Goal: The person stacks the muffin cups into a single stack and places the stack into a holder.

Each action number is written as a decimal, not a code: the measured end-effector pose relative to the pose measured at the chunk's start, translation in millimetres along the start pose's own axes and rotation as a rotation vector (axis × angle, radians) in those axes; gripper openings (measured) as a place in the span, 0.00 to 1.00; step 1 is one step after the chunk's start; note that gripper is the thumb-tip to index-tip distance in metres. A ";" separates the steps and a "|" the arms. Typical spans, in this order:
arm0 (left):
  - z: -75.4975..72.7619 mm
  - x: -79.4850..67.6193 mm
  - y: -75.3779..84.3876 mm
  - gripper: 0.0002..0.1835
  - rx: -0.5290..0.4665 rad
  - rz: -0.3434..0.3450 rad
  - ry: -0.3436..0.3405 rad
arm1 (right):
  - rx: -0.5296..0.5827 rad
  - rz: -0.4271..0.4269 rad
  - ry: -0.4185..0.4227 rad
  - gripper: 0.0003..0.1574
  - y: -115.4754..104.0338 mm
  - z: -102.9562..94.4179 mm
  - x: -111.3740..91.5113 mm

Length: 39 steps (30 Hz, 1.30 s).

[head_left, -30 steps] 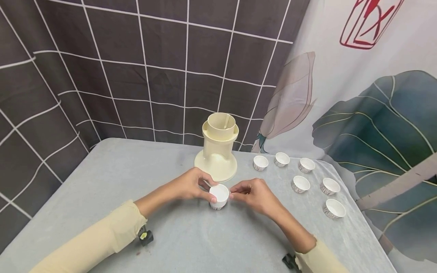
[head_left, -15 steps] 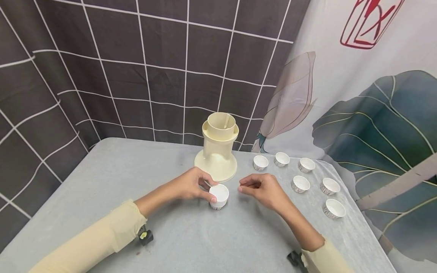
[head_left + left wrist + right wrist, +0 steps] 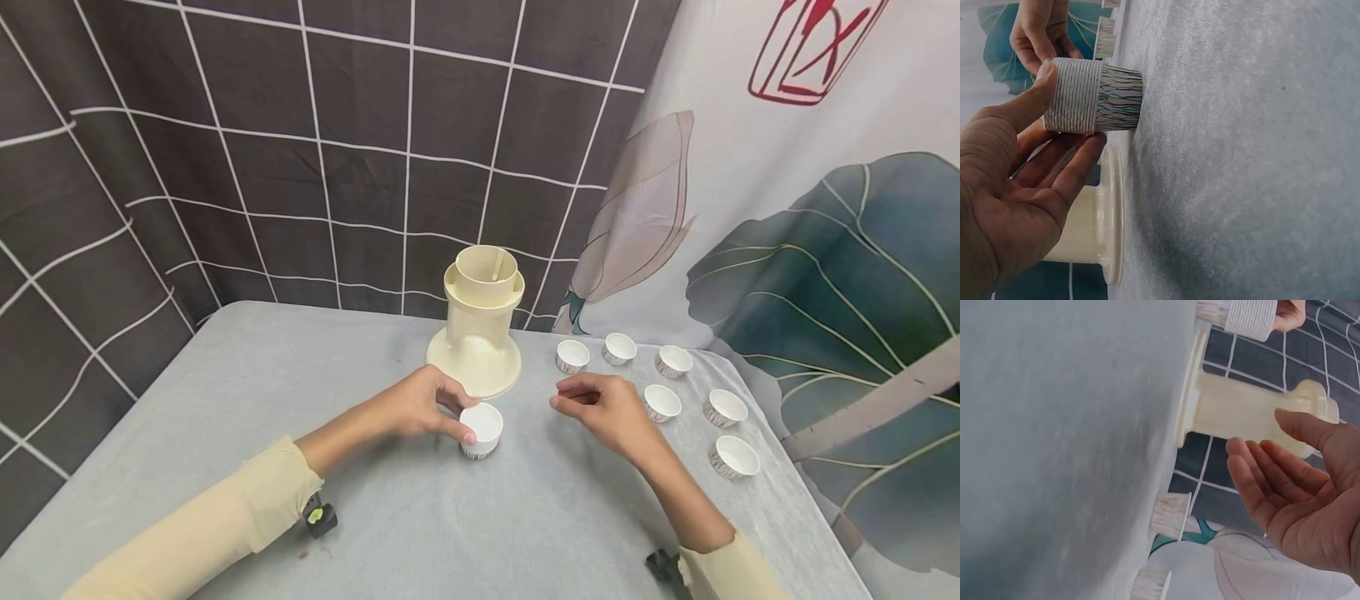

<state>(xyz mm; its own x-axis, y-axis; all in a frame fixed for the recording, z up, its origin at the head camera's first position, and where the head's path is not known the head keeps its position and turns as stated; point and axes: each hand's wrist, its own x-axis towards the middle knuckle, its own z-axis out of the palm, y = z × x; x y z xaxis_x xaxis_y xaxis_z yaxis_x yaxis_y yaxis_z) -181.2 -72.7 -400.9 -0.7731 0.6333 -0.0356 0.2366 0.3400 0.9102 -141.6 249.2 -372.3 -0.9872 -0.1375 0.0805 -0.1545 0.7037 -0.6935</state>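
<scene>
My left hand (image 3: 429, 407) grips a stack of paper baking cups (image 3: 482, 432) between thumb and fingers. The left wrist view shows many nested white rims and a patterned lowest cup (image 3: 1121, 99) with wavy coloured lines. The stack's base is right at the cloth. To the right of it, my right hand (image 3: 606, 408) hangs over the table with loosely bent fingers. Nothing lies between its thumb (image 3: 1300, 425) and fingers in the right wrist view. Nearest to that hand is a single white baking cup (image 3: 662, 403).
Behind the stack stands a cream plastic dispenser (image 3: 483, 333) with a round base and an upright tube. Several single baking cups (image 3: 735, 458) stand spread out on the right of the grey cloth-covered table (image 3: 315, 350). A dark grid-patterned curtain (image 3: 360, 183) hangs behind.
My right hand has drawn away from the stack, moving right toward the single cups. The left hand and the stack have stayed in place.
</scene>
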 end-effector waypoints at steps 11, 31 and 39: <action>-0.5 0.9 -2.9 0.18 -0.014 0.015 0.002 | -0.146 0.063 0.070 0.23 16.7 -23.3 3.5; -1.7 2.0 -5.3 0.19 -0.015 -0.004 0.007 | -0.412 0.148 0.113 0.40 51.7 -53.2 13.2; -2.6 0.3 -3.0 0.19 -0.004 -0.014 0.015 | -0.480 0.309 0.050 0.43 56.9 -57.9 12.1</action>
<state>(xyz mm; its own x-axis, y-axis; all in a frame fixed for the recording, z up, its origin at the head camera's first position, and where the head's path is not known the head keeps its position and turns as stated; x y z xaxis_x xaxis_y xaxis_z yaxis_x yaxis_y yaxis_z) -183.6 -75.4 -402.6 -0.7849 0.6181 -0.0421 0.2234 0.3458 0.9113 -164.6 328.0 -369.3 -0.9881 0.1503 -0.0323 0.1532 0.9453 -0.2881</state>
